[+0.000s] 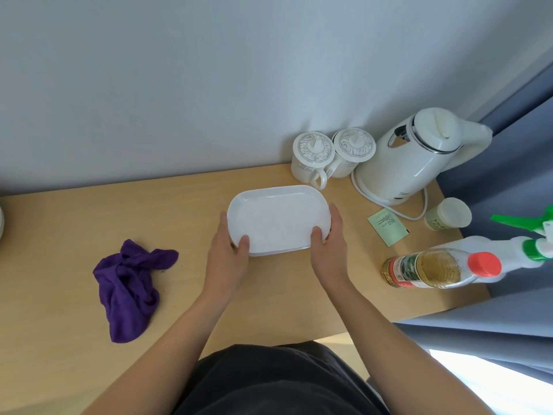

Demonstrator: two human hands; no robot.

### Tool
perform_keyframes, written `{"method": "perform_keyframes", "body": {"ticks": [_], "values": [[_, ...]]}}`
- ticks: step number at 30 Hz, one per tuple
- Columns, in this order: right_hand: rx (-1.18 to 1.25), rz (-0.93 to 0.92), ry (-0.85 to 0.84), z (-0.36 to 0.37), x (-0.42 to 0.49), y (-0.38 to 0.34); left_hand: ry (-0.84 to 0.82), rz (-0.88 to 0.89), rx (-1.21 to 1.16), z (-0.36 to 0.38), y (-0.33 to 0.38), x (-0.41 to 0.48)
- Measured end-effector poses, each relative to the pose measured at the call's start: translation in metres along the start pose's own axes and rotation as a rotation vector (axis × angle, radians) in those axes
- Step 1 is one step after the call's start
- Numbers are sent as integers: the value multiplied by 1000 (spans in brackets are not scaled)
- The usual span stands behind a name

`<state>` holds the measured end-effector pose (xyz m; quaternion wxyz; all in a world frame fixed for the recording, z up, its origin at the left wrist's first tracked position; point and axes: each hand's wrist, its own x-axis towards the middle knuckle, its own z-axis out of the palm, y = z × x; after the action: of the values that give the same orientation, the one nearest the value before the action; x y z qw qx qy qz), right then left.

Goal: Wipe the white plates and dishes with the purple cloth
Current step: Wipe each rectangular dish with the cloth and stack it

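Dark clothing [278, 381] on the person's torso filled the lower edge, and both bare forearms reached forward from it over the wooden table [59, 235]. The left hand [229, 250] and right hand [329, 244] gripped opposite short ends of the white oblong dish [278, 220], thumbs curled over its near rim and fingers hidden beneath. The purple cloth [128, 289] lay crumpled on the table, well apart to the left, untouched.

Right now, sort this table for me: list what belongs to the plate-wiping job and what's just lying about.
Job: white dish, held at its ends by left hand and right hand; purple cloth, lying untouched on the table.

Lying about: lidded mug, second lidded mug, kettle, green sachet, small lidded cup, red-capped bottle, spray bottle.
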<state>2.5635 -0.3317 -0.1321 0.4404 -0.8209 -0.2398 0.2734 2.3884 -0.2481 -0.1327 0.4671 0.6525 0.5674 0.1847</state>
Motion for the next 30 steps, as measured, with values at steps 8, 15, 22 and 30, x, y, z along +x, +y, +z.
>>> {"method": "perform_keyframes", "body": {"ticks": [8, 15, 22, 30], "values": [[58, 15, -44, 21, 9, -18, 120, -16, 53, -15, -5, 15], [122, 19, -58, 50, 34, -40, 159, -34, 43, -38, 0, 52], [181, 123, -44, 62, 61, -50, 162, -23, -33, -41, 7, 76], [177, 128, -107, 61, 70, -57, 161, 2, -46, -44, 9, 84]]}}
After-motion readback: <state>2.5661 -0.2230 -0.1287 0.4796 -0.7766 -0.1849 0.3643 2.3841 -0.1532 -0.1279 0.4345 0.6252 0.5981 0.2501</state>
